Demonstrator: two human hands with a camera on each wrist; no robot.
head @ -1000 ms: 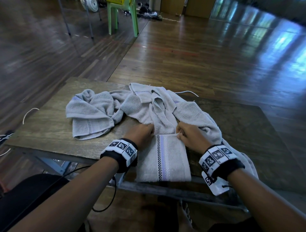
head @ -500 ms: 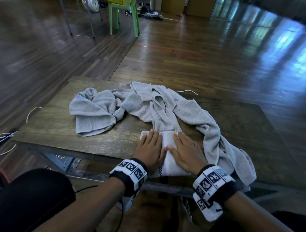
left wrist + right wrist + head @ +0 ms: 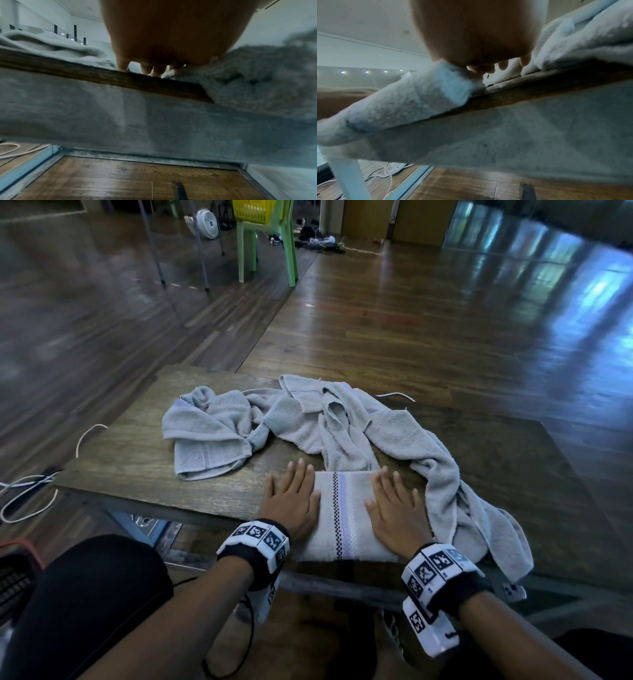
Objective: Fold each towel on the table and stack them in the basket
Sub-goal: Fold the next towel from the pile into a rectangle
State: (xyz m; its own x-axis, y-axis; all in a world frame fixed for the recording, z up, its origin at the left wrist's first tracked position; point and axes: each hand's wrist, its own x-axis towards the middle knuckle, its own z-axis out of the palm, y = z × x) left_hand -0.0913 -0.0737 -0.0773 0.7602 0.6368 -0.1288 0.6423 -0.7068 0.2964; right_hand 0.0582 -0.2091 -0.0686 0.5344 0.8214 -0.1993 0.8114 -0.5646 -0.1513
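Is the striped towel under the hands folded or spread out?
Folded: the striped towel lies as a compact rectangle at the table edge, both hands flat on it.

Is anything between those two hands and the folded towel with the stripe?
Nothing visible. The left hand and right hand lie flat directly on the folded towel at the table edge.

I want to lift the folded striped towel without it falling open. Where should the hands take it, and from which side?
Probably by its two side edges. The folded towel lies flat, its near end overhanging the table edge, with the left hand and right hand pressing on it. Slide fingers under from left and right, thumbs on top, pinching all layers together.
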